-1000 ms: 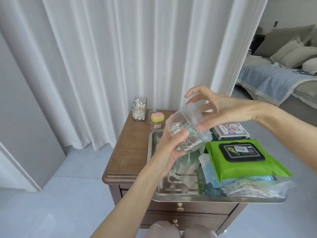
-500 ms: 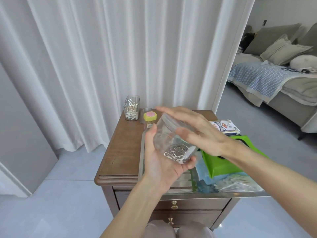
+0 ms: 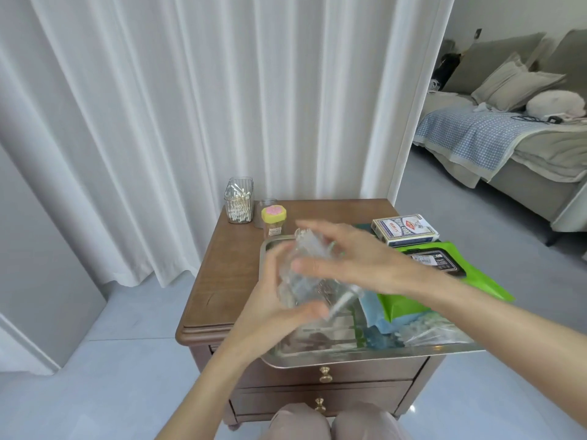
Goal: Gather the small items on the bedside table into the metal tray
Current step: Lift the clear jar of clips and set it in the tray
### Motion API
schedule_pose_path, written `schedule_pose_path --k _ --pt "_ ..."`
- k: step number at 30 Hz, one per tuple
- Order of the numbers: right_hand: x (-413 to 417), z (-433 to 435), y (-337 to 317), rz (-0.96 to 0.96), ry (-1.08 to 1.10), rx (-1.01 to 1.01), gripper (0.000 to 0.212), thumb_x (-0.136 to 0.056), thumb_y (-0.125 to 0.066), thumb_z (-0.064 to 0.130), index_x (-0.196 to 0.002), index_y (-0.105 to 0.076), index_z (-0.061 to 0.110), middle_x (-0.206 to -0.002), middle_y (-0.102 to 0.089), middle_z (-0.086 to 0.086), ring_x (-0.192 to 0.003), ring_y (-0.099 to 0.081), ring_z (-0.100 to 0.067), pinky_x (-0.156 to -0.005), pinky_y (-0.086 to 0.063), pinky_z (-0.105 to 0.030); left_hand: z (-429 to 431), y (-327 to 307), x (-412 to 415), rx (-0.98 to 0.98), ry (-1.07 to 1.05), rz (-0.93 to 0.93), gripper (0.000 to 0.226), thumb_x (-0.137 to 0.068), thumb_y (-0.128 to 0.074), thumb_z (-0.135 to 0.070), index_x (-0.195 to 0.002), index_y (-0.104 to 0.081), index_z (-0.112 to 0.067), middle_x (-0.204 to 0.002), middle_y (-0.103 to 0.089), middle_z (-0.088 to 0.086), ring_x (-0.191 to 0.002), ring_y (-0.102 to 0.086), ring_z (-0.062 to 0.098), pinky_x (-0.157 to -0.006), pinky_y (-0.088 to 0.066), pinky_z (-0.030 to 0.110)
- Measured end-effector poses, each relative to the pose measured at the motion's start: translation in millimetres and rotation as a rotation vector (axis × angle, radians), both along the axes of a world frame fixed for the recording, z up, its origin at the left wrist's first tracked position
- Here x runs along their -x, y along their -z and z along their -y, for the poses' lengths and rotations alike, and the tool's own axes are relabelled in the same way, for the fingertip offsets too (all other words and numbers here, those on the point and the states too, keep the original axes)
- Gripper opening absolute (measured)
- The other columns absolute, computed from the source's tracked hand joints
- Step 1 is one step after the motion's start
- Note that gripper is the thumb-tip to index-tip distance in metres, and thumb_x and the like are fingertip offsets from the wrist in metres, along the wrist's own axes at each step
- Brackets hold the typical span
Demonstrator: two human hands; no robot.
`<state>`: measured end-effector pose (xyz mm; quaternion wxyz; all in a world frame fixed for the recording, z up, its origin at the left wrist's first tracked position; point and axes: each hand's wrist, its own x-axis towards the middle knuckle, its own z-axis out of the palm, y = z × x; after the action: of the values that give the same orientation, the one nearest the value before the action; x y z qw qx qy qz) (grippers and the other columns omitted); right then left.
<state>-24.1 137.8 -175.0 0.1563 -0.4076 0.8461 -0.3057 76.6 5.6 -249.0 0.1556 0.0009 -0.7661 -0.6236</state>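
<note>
My left hand (image 3: 273, 308) grips a clear plastic jar (image 3: 309, 274) of paper clips, tilted, just above the metal tray (image 3: 349, 355). My right hand (image 3: 355, 258) lies flat over the jar's top with fingers spread and touching it. The tray sits on the wooden bedside table (image 3: 222, 281) and holds a green wipes pack (image 3: 444, 281), a blue item, a clear bag and a card deck (image 3: 405, 230). A yellow-lidded bottle (image 3: 273, 221), a small glass behind it and a clear cotton-swab holder (image 3: 239, 201) stand on the table outside the tray.
White curtains (image 3: 222, 106) hang right behind the table. A sofa with a blue blanket (image 3: 495, 134) stands at the far right. The table has two drawers with brass knobs (image 3: 324, 374). My knees show at the bottom edge.
Both hands have lowered the jar toward the tray. My right hand went from holding the jar's upper end to lying flat across it. The jar is blurred by motion.
</note>
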Motion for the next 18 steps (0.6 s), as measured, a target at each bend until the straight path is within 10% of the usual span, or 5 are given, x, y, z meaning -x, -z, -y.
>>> schedule_pose_path --k 5,12,18 --pt "-7.9 0.8 57.4 -0.377 0.074 -0.268 0.076 -0.063 -0.069 0.064 -0.115 -0.041 0.016 -0.117 -0.05 -0.001 -0.107 -0.048 -0.022 -0.091 -0.043 -0.035 23.8 22.4 -6.5 0.126 -0.27 0.117 0.033 -0.091 -0.044 -0.053 -0.111 -0.064 -0.035 -0.115 -0.064 -0.022 -0.106 -0.054 -0.016 -0.091 -0.039 0.014" --pt "-3.7 15.0 75.0 -0.918 0.091 -0.373 0.07 -0.037 -0.078 0.065 -0.072 -0.057 0.009 -0.076 -0.057 -0.009 -0.071 -0.056 -0.028 -0.057 -0.049 -0.039 33.0 33.3 13.1 0.628 -0.412 0.119 0.011 -0.086 -0.064 -0.024 -0.094 -0.072 -0.026 -0.093 -0.073 -0.016 -0.089 -0.065 0.002 -0.079 -0.052 0.026" --pt "-2.4 10.3 66.3 -0.873 0.052 -0.302 0.06 -0.06 -0.053 0.074 -0.069 -0.06 0.015 -0.069 -0.058 -0.001 -0.062 -0.058 -0.022 -0.053 -0.049 -0.034 82.0 20.2 69.9 0.245 -0.673 0.033 0.018 -0.079 -0.071 -0.013 -0.095 -0.068 -0.018 -0.08 -0.07 -0.007 -0.081 -0.067 0.013 -0.077 -0.049 0.023"
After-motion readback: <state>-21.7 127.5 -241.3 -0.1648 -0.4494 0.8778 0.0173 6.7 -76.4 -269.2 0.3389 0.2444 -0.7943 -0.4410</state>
